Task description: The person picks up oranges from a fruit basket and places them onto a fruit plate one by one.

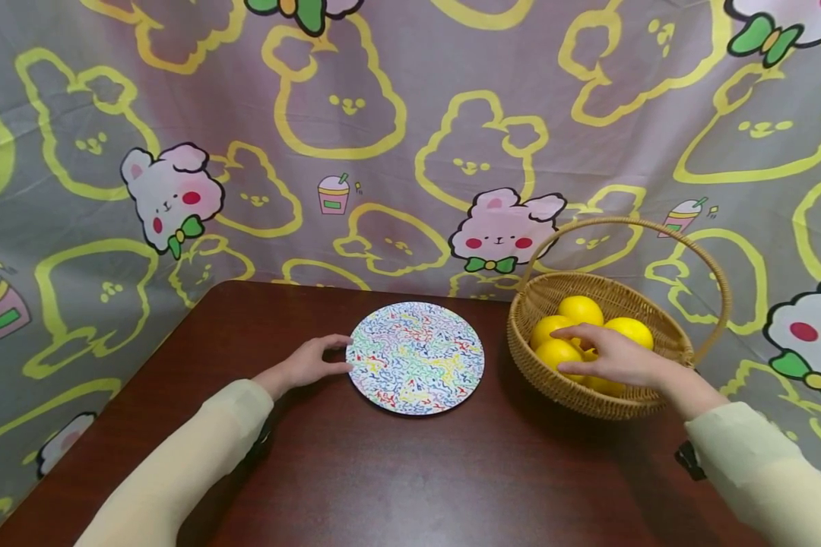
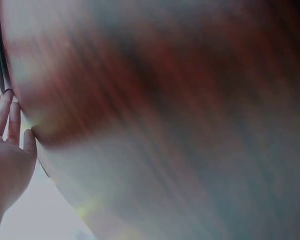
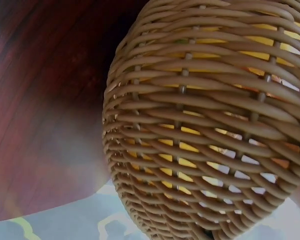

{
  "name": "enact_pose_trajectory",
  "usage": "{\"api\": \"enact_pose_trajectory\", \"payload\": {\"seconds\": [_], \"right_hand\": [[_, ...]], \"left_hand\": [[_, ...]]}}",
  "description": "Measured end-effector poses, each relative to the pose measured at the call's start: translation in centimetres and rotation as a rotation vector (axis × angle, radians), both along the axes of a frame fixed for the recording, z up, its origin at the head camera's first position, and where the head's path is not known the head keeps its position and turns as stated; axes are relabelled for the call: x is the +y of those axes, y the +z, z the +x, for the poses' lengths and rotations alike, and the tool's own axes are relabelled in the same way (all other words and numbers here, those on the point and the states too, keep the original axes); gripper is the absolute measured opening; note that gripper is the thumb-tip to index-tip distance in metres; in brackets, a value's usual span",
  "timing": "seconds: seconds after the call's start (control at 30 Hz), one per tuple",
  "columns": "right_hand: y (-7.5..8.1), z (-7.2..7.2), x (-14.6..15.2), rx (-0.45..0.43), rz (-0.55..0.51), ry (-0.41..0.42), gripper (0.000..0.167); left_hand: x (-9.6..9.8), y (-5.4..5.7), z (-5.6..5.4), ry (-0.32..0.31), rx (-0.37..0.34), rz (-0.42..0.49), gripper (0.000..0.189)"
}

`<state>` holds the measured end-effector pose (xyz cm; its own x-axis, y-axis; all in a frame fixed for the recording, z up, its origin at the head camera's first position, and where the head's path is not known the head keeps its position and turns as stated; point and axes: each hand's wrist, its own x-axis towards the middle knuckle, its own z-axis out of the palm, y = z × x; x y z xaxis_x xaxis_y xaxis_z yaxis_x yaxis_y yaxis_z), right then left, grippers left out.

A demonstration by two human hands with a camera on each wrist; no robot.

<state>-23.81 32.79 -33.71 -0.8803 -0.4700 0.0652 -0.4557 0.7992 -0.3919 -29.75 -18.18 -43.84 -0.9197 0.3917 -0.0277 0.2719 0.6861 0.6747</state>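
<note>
A round plate [image 1: 417, 357] covered in multicoloured squiggles lies flat on the table. At its left edge is my left hand [image 1: 308, 361], with thumb and fingers spread apart and fingertips touching the rim. The left wrist view also has this hand [image 2: 12, 155], its fingers fairly straight against the rim. To the right, a woven basket [image 1: 547, 384] holds several yellow lemons [image 1: 580, 311]. My right hand [image 1: 616, 355] reaches inside, thumb and fingers on either side of the front-left lemon [image 1: 554, 354]. In the right wrist view the basket's wall [image 3: 205, 115] hides the fingers.
The basket's tall arched handle [image 1: 714, 273] rises behind my right hand. A dark red-brown wooden table [image 1: 376, 479] bears everything. Behind it hangs a grey cloth [image 1: 390, 178] printed with rabbits and yellow outlines.
</note>
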Motion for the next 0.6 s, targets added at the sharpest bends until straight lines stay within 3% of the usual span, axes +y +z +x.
{"api": "enact_pose_trajectory", "payload": {"seconds": [0.2, 0.6], "right_hand": [[-0.3, -0.2, -0.1, 0.013, 0.009, 0.007, 0.061], [-1.1, -0.8, -0.2, -0.080, -0.026, 0.050, 0.063]], "left_hand": [[0.0, 0.0, 0.0, 0.012, 0.000, -0.008, 0.060], [0.0, -0.2, -0.2, 0.016, -0.005, -0.009, 0.061]]}}
